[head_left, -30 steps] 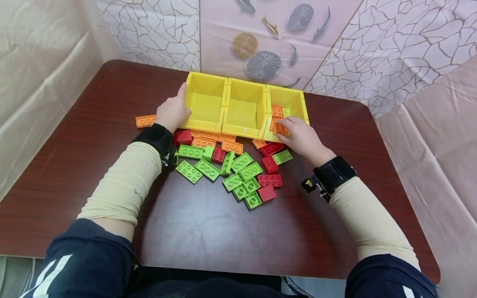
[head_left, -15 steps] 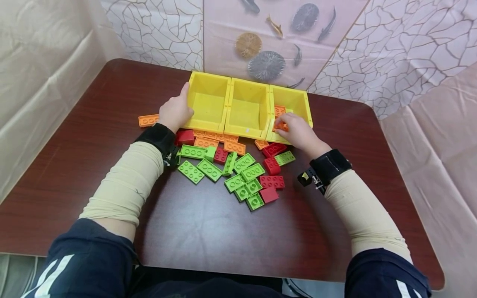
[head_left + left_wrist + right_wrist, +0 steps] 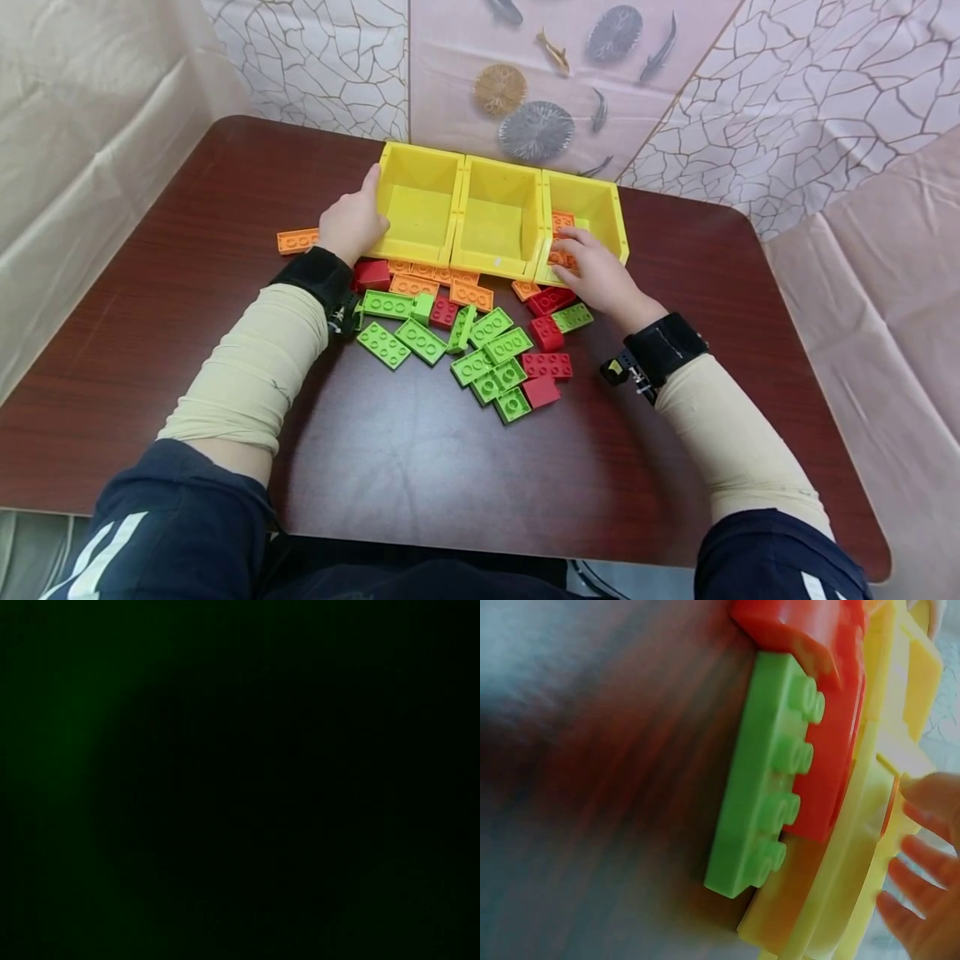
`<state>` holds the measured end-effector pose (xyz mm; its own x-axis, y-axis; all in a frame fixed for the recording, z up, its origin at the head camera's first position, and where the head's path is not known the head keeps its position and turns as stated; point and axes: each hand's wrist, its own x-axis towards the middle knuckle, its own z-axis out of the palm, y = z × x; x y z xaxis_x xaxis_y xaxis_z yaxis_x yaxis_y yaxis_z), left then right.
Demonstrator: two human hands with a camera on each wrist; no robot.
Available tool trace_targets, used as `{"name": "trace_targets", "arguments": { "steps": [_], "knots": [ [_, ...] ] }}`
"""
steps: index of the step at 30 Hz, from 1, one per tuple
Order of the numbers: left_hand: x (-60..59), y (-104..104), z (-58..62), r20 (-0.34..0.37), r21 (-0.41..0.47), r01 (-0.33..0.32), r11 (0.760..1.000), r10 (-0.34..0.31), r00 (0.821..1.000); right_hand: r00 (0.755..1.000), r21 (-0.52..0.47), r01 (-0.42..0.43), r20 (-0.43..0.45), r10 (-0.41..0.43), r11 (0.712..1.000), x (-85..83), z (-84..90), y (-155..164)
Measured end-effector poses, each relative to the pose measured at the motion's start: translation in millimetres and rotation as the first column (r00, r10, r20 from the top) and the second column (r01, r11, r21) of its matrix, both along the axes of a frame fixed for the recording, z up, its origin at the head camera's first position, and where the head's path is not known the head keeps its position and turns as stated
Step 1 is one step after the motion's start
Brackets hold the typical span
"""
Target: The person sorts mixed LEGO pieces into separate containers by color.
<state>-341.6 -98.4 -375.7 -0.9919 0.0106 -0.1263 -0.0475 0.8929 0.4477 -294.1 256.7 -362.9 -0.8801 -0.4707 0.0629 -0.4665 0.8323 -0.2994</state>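
A yellow three-compartment bin (image 3: 495,268) stands toward the back of the table. My left hand (image 3: 351,223) holds its left wall, one finger along the outside and the thumb tip over the front left rim. At the right compartment is my right hand (image 3: 600,271), its fingers spread and reaching over the front; the same hand (image 3: 930,877) shows loose fingers in the right wrist view. Beneath those fingertips, orange bricks (image 3: 562,222) lie in that compartment, partly covered. The left wrist view is almost black.
Along the bin's front lie more orange bricks (image 3: 471,295), red bricks (image 3: 547,366) and green bricks (image 3: 384,345), some overlapping. One orange brick (image 3: 297,241) lies left of the left hand. Beside the bin's right front, a green brick (image 3: 761,780) rests against a red one.
My right hand's fingers have spread apart from the orange brick they held, which now lies in the right compartment. The left hand stays on the bin. The head view has shifted slightly.
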Motion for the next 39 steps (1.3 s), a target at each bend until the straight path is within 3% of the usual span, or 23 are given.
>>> {"name": "trace_targets", "arguments": {
  "steps": [3, 7, 11, 14, 19, 31, 39],
  "knots": [
    [0.4, 0, 0.6, 0.004, 0.002, 0.001, 1.0, -0.001, 1.0, 0.994, -0.007, -0.006, -0.108, 0.005, 1.0, 8.4, -1.1, -2],
    [0.3, 0, -0.1, 0.002, 0.005, 0.001, 1.0, -0.001, 1.0, 0.973, -0.004, -0.104, -0.207, 0.1, 0.995, 18.7, -5.5, -6],
    [-0.7, -1, -1.4, 0.005, 0.009, -0.005, 1.0, 0.004, 1.0, 0.959, 0.025, -0.233, -0.16, 0.234, 0.972, 24.3, -11.1, -13],
    [-0.8, -1, -2.1, 0.008, 0.015, -0.004, 1.0, 0.004, 1.0, 0.952, 0.055, -0.278, -0.117, 0.283, 0.959, 25.7, -14.7, -19],
    [-0.1, -1, -2.3, 0.002, 0.018, 0.0, 1.0, 0.0, 1.0, 0.937, 0.095, -0.317, -0.119, 0.327, 0.944, 27.8, -17.8, -24],
    [-2.8, -1, -1.2, 0.002, 0.016, 0.003, 1.0, -0.003, 1.0, 0.92, 0.054, -0.375, -0.102, 0.379, 0.925, 29.1, -21.4, -33],
    [-0.7, -1, -0.9, 0.007, 0.018, -0.003, 1.0, 0.003, 1.0, 0.891, 0.151, -0.419, -0.119, 0.438, 0.895, 28.4, -18.9, -46]
  ]
}}
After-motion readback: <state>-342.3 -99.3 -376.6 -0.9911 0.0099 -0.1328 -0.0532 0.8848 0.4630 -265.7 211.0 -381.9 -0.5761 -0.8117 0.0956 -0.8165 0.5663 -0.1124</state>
